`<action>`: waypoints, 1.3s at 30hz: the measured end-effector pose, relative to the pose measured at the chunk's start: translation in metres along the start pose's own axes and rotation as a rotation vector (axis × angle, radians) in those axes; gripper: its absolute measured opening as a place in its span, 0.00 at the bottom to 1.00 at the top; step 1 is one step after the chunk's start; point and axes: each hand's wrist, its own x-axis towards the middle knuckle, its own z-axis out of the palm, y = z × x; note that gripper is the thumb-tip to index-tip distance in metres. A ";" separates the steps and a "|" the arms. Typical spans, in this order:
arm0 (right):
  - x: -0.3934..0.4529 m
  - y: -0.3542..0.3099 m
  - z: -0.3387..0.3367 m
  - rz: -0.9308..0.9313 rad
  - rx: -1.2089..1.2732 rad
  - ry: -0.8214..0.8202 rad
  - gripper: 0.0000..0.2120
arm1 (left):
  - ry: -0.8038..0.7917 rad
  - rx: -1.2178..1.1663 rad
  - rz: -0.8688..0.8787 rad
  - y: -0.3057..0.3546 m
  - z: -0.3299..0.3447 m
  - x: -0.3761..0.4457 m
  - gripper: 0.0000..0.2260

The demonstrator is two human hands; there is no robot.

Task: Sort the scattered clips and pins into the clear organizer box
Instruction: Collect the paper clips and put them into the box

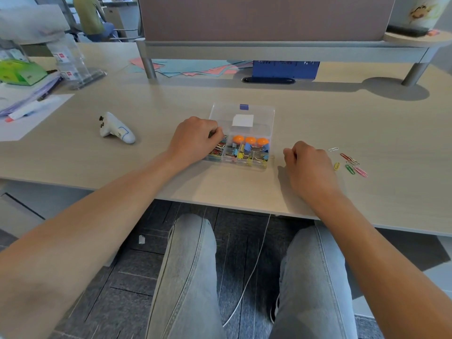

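Loose paper clips [350,162] lie on the bench [146,167] at 3 o'clock of the right hand [309,165], the nearer one, fingers curled with no visible load; left hand [195,139] fingers bunched over the organizer box [241,140] at its 9 o'clock end, contents indeterminate.

One organizer box [265,118], three orange balls [250,140], six loose paper clips [350,169], two hands [194,140]

Bright even light, soft shadows, wide-angle warping
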 end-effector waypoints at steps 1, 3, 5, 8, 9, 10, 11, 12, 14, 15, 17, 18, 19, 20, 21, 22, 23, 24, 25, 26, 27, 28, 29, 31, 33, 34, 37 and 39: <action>0.000 0.000 0.000 0.003 0.005 0.000 0.17 | -0.006 0.003 0.003 -0.001 -0.001 0.000 0.18; -0.001 -0.001 -0.001 0.007 0.015 0.002 0.17 | -0.003 -0.017 -0.014 -0.003 -0.003 0.001 0.18; -0.002 -0.001 -0.001 0.004 0.017 0.008 0.18 | 0.041 -0.104 -0.074 -0.005 -0.005 0.006 0.19; -0.003 -0.002 -0.002 0.009 0.006 0.006 0.17 | 0.130 -0.212 -0.164 -0.009 -0.007 0.019 0.20; -0.003 -0.002 -0.003 0.011 0.000 0.000 0.17 | 0.138 -0.232 -0.176 -0.009 -0.007 0.024 0.20; -0.003 -0.003 -0.003 0.010 -0.007 -0.005 0.16 | 0.140 -0.246 -0.180 -0.009 -0.006 0.027 0.21; -0.003 -0.003 -0.004 0.006 -0.013 -0.010 0.16 | 0.135 -0.256 -0.180 -0.008 -0.004 0.030 0.21; -0.004 -0.004 -0.005 0.001 -0.018 -0.016 0.15 | 0.126 -0.260 -0.175 -0.006 -0.002 0.033 0.22; -0.004 -0.005 -0.006 -0.003 -0.023 -0.024 0.14 | 0.096 -0.262 -0.167 -0.003 0.004 0.038 0.22; -0.004 -0.005 -0.006 -0.002 -0.026 -0.026 0.13 | 0.078 -0.260 -0.164 -0.003 0.008 0.040 0.22; -0.004 -0.006 -0.006 0.007 -0.035 -0.023 0.14 | 0.036 -0.231 -0.153 -0.003 0.014 0.044 0.21; -0.004 -0.005 -0.006 0.009 -0.037 -0.023 0.14 | 0.013 -0.208 -0.141 -0.004 0.016 0.045 0.21; -0.003 -0.005 -0.005 0.010 -0.038 -0.023 0.14 | -0.011 -0.181 -0.127 -0.004 0.018 0.046 0.21; -0.003 -0.005 -0.005 0.011 -0.038 -0.025 0.14 | -0.036 -0.152 -0.113 -0.004 0.020 0.047 0.20; -0.003 -0.005 -0.004 0.016 -0.037 -0.024 0.14 | -0.058 -0.121 -0.099 -0.004 0.020 0.048 0.20; -0.003 -0.005 -0.004 0.022 -0.036 -0.019 0.14 | -0.077 -0.090 -0.084 -0.003 0.021 0.048 0.20; -0.003 -0.005 -0.003 0.025 -0.035 -0.012 0.14 | -0.093 -0.058 -0.070 -0.003 0.021 0.049 0.19; -0.003 -0.005 -0.003 0.026 -0.034 -0.006 0.15 | -0.107 -0.029 -0.058 -0.002 0.020 0.049 0.19; -0.003 -0.005 -0.003 0.027 -0.033 -0.001 0.15 | -0.119 -0.006 -0.048 -0.002 0.020 0.049 0.20; -0.003 -0.005 -0.003 0.026 -0.032 0.002 0.16 | -0.128 0.012 -0.040 0.000 0.020 0.049 0.20; -0.003 -0.004 -0.002 0.024 -0.031 0.004 0.16 | -0.134 0.026 -0.032 0.001 0.019 0.049 0.21; -0.003 -0.004 -0.002 0.019 -0.032 0.007 0.16 | -0.141 0.035 -0.026 0.003 0.018 0.048 0.21; -0.003 -0.004 -0.001 0.015 -0.032 0.012 0.16 | -0.145 0.041 -0.024 0.003 0.017 0.048 0.21; -0.004 -0.004 0.000 0.014 -0.031 0.017 0.16 | -0.143 0.042 -0.036 0.003 0.016 0.046 0.20; -0.003 -0.004 0.000 0.017 -0.029 0.020 0.16 | -0.139 0.031 -0.057 0.003 0.015 0.045 0.20; -0.003 -0.003 0.000 0.021 -0.031 0.020 0.16 | -0.138 0.031 -0.062 0.003 0.014 0.044 0.19; -0.003 -0.003 0.001 0.038 -0.036 0.015 0.16 | -0.134 0.030 -0.051 0.006 0.011 0.043 0.19; -0.003 -0.003 0.001 0.040 -0.042 0.014 0.16 | -0.134 0.009 -0.050 0.007 0.010 0.042 0.19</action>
